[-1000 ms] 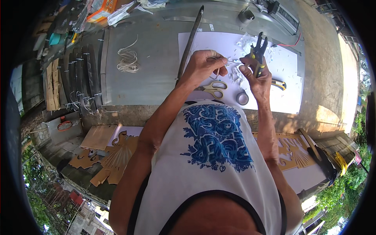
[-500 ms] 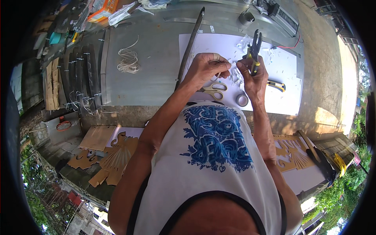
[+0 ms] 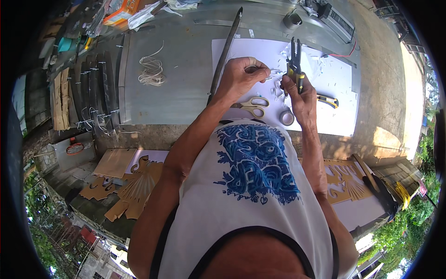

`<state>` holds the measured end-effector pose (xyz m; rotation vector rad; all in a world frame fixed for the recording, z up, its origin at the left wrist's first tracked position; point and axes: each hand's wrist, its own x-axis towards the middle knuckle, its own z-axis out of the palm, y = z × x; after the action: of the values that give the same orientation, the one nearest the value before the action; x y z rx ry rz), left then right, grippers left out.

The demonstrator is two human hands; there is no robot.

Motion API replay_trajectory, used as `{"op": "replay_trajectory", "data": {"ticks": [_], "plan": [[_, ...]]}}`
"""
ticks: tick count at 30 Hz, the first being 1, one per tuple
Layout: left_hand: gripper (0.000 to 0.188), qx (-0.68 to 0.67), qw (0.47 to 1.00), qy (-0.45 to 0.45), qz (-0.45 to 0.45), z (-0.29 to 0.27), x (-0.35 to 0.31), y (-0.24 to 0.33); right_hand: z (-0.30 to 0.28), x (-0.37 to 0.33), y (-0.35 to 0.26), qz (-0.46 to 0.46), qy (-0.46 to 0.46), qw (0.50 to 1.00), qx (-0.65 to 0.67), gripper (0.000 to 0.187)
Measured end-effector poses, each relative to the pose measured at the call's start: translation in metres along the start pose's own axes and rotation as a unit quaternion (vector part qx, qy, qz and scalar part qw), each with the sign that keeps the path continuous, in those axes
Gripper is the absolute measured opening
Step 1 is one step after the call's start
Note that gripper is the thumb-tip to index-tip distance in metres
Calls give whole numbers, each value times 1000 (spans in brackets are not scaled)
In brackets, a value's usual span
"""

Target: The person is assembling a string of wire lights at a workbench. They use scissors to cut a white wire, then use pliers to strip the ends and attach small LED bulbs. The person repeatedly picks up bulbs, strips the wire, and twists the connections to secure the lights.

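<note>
In my right hand (image 3: pixel 304 100) is a pair of pliers (image 3: pixel 293 58) with dark jaws and yellow-and-black handles, its jaws pointing away from me. My left hand (image 3: pixel 244 74) is closed in a pinch just to the left of it. A thin pale sliver shows at those fingertips, too small to name. Under the hands lies a white sheet (image 3: pixel 344 111) with small pale scraps (image 3: pixel 278 88) scattered on it. Beige-handled scissors (image 3: pixel 258 111) rest below the left hand, partly hidden by the forearm. A roll of tape (image 3: pixel 286 117) sits beside them.
A yellow-and-black utility knife (image 3: pixel 328 100) lies right of my right hand. A long dark rod (image 3: pixel 225 53) slants past my left hand. Farther left are a coil of white cord (image 3: pixel 152 69) and dark strips (image 3: pixel 100 88). A metal cup (image 3: pixel 292 21) stands at the back. Cut-out brown panels (image 3: pixel 139 181) are nearer me.
The pliers and my right hand have turned, so the jaws now tilt more to the left. My hands, fingertips nearly meeting before, are farther apart, the left having shifted slightly left and away.
</note>
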<state>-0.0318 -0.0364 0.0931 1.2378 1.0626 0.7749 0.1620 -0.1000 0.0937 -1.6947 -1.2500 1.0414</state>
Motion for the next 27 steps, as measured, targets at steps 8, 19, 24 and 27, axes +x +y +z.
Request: {"op": "replay_trajectory", "data": {"ticks": [8,19,24,27], "plan": [[18,-29,992,114,47,-7,7,0,3,-25,15,114,-146,967,175,57],[15,-12,993,96,67,-5,6,-9,9,-26,7,102,-171,971,135,56],[15,38,992,88,83,-5,4,-8,10,-27,6,94,-171,974,113,63],[15,60,991,92,81,-5,2,-6,10,-27,4,88,-168,978,91,67]]}}
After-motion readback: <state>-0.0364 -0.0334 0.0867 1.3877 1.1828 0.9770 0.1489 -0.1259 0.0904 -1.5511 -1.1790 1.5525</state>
